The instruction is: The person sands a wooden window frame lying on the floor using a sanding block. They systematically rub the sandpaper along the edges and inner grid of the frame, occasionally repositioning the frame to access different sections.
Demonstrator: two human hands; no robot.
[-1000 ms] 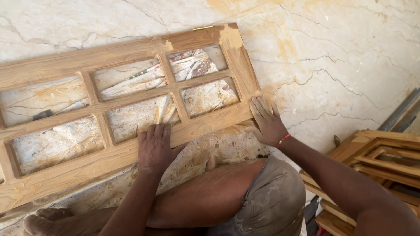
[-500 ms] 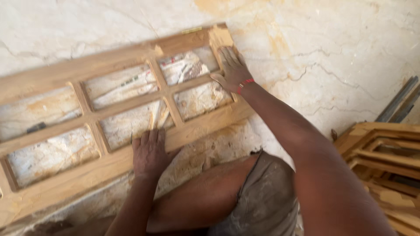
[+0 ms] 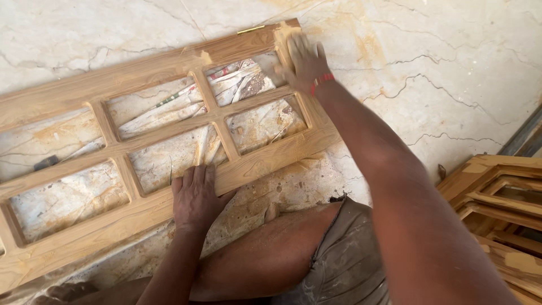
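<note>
A long wooden window frame [image 3: 101,226] with several open panes lies flat on a marble floor [image 3: 440,56]. My left hand [image 3: 195,195] rests palm down on its near rail, fingers apart, holding nothing. My right hand [image 3: 305,62], with a red band at the wrist, lies flat and blurred on the frame's far right corner, over a pale patch on the wood. A small brass hinge [image 3: 251,29] sits on the far edge beside it. My bent leg [image 3: 271,254] lies just in front of the frame.
Several more wooden frames [image 3: 497,192] are stacked at the right. A dark metal bar [image 3: 525,135] lies at the right edge. A small dark object [image 3: 45,162] shows on the floor through a left pane.
My right hand has slid from the frame's near right corner up along its right end to the far corner. My left hand has stayed on the near rail.
</note>
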